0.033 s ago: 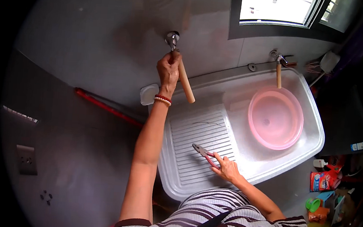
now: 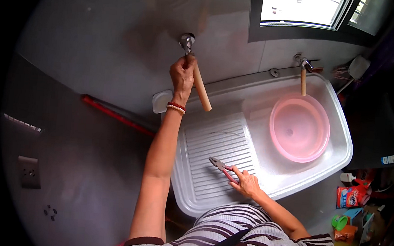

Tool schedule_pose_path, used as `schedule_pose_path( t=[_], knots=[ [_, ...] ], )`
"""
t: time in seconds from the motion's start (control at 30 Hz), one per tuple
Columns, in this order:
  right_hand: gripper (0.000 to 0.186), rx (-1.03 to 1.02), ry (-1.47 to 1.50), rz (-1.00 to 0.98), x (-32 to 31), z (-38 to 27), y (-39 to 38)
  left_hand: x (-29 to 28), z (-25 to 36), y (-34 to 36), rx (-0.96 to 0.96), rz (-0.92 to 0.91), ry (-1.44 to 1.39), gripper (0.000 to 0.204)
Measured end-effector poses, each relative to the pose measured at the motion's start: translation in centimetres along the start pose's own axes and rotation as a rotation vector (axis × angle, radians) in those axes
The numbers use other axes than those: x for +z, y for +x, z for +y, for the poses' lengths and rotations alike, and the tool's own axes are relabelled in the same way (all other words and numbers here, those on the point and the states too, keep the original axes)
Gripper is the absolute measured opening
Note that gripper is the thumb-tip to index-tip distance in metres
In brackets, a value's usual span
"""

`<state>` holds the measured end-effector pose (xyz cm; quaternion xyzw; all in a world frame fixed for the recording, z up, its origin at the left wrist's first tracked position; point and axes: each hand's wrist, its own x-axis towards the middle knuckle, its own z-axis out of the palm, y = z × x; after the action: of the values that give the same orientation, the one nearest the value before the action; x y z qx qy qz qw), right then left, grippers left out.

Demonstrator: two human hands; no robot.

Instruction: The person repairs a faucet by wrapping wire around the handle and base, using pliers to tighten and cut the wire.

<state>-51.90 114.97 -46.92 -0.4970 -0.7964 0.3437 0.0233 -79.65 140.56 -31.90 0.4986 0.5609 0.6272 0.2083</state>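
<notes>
My left hand reaches up to the wall, its fingers closed round the top of a beige hose where it meets a chrome tap. The hose's lower end hangs free over the sink's edge. Low over the ribbed washboard, my right hand grips a pair of pliers by the red handles. Their dark jaws point up and left with nothing visible between them. A thin length of wire lies across the ribs beyond the pliers.
Right of the washboard, a pink basin stands in the white sink under a second tap with a short beige hose. A white container stands at the left corner. A red pole leans left. Packets crowd the right.
</notes>
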Motion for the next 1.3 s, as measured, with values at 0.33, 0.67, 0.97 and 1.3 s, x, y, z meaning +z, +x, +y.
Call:
schedule_pose_path(
  t=[0.33,0.67,0.97,1.3],
  knots=[
    [0.072,-0.157,-0.106,0.026,0.9,3.1,-0.2,0.3,0.3,0.1,-0.002,0.04,0.182,0.024],
    [0.07,-0.2,-0.145,0.187,2.3,1.1,-1.1,-0.4,-2.9,-8.1,-0.397,-0.291,0.103,0.029],
    [0.071,-0.229,-0.166,0.208,2.8,1.3,-1.2,-0.5,-3.3,-10.8,-0.533,-0.337,0.0,0.04],
    [0.069,-0.237,-0.188,0.225,1.8,1.4,-1.4,2.3,-0.9,-6.1,-0.22,0.065,0.055,0.056]
  ],
)
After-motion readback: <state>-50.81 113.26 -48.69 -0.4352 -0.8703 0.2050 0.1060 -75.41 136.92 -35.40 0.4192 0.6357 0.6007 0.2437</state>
